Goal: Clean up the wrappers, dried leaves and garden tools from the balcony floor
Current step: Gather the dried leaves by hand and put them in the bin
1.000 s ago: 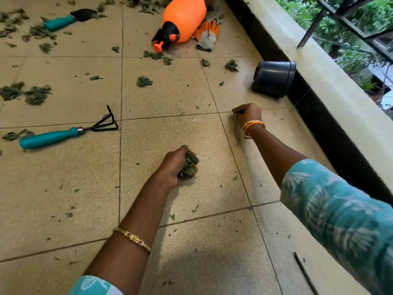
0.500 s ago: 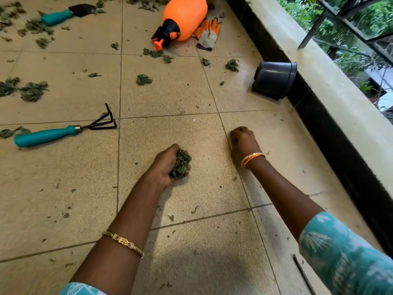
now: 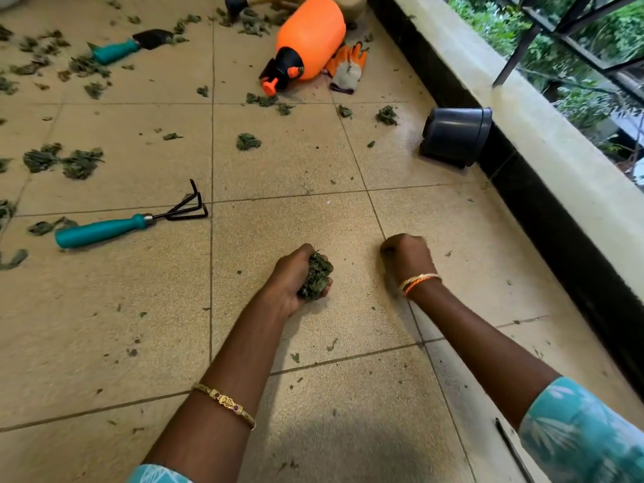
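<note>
Most of the job looked undone: dried leaves (image 3: 80,163) littered the far tiles, and the hand rake (image 3: 115,226), trowel (image 3: 129,47) and sprayer (image 3: 306,43) lay on the balcony floor (image 3: 104,308). Her left hand (image 3: 296,277) gripped a leaf clump (image 3: 315,278), fingers curled round it. Her right hand (image 3: 406,259) was fisted; contents hidden.

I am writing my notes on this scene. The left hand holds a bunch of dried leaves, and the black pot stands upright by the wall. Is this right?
Not fully. The left hand does hold a bunch of dried leaves, but the black pot does not stand upright: it lies on its side by the wall. The head view shows it.
</note>
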Available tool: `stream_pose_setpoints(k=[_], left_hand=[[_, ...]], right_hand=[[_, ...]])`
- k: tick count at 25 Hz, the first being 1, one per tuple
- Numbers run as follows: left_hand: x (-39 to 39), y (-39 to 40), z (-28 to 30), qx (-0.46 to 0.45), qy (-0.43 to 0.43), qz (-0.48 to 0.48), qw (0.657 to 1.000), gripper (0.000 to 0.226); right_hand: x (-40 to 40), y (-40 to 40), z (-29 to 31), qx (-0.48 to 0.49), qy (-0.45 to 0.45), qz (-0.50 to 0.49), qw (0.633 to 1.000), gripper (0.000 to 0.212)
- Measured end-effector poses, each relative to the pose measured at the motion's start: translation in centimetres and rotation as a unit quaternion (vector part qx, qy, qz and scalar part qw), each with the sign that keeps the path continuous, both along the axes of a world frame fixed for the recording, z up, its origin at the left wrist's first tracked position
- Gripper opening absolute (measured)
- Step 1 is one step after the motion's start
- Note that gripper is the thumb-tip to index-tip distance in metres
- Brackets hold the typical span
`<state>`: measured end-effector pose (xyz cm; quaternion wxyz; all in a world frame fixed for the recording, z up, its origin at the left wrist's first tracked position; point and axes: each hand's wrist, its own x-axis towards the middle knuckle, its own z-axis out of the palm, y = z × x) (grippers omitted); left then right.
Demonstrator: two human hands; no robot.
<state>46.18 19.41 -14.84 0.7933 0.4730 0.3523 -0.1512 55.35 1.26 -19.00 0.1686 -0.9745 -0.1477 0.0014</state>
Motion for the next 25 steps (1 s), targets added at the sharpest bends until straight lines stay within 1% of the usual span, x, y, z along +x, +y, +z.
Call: stream_pose_setpoints(k=[1,2,3,4,5,6,7,8,11,13,15,16,18,20,23,25], left_hand=[[-0.4,0.4,0.0,0.003,0.001,0.005,1.0,0.027],[-0.8,1.0,0.0,0.005,0.004,0.011,1.0,0.027],[-1.1,1.6,0.1,0.008,0.008,0.018,1.0,0.028],[-1.5,2.3,0.1,0.011,0.009,0.024,1.0,0.028],[-1.8,3.1,0.2,0.013,0.008,0.03,0.999,0.029],[-2.2,4.0,0.3,0.013,0.004,0.039,0.999,0.029],[-2.5,5.0,0.4,0.013,0.001,0.047,0.999,0.029],[-3.0,6.0,0.5,0.016,0.003,0.057,0.998,0.03],[-5.6,10.1,1.5,0.028,0.022,0.097,0.995,0.03],[-8.2,12.7,3.7,0.02,0.056,0.128,0.99,0.03],[-11.0,14.8,7.3,0.019,0.091,0.161,0.983,0.03],[-12.4,15.9,9.9,0.022,0.103,0.179,0.978,0.03],[-14.7,17.4,15.1,0.024,0.108,0.214,0.971,0.03],[-17.1,18.3,20.5,0.023,0.107,0.252,0.962,0.03],[-21.2,18.5,28.4,-0.003,0.103,0.326,0.94,0.031],[-24.0,18.2,33.2,-0.031,0.09,0.391,0.915,0.033]], right_hand=[[0.3,0.4,1.1,0.114,0.067,-0.072,0.989,0.016],[0.5,0.9,2.2,0.252,0.151,-0.139,0.946,0.017],[0.5,1.6,3.2,0.389,0.238,-0.177,0.872,0.019],[0.2,2.4,4.0,0.5,0.311,-0.189,0.786,0.019],[-0.2,3.4,4.5,0.577,0.367,-0.188,0.705,0.018],[-0.8,4.8,4.5,0.623,0.414,-0.181,0.638,0.019],[-1.4,6.4,4.6,0.647,0.453,-0.171,0.589,0.02],[-2.1,8.1,4.6,0.656,0.481,-0.165,0.559,0.021],[-4.7,14.0,5.7,0.646,0.542,-0.177,0.508,0.022],[-6.7,17.4,8.2,0.641,0.57,-0.204,0.472,0.028],[-8.5,20.3,11.9,0.618,0.597,-0.223,0.46,0.038],[-9.6,21.9,14.6,0.601,0.614,-0.223,0.46,0.038],[-11.7,24.4,20.1,0.579,0.636,-0.219,0.462,0.03],[-13.6,26.7,25.8,0.552,0.654,-0.214,0.47,0.026],[-16.7,29.3,34.1,0.483,0.68,-0.193,0.517,0.02],[-19.1,31.0,38.8,0.426,0.699,-0.179,0.546,0.022]])
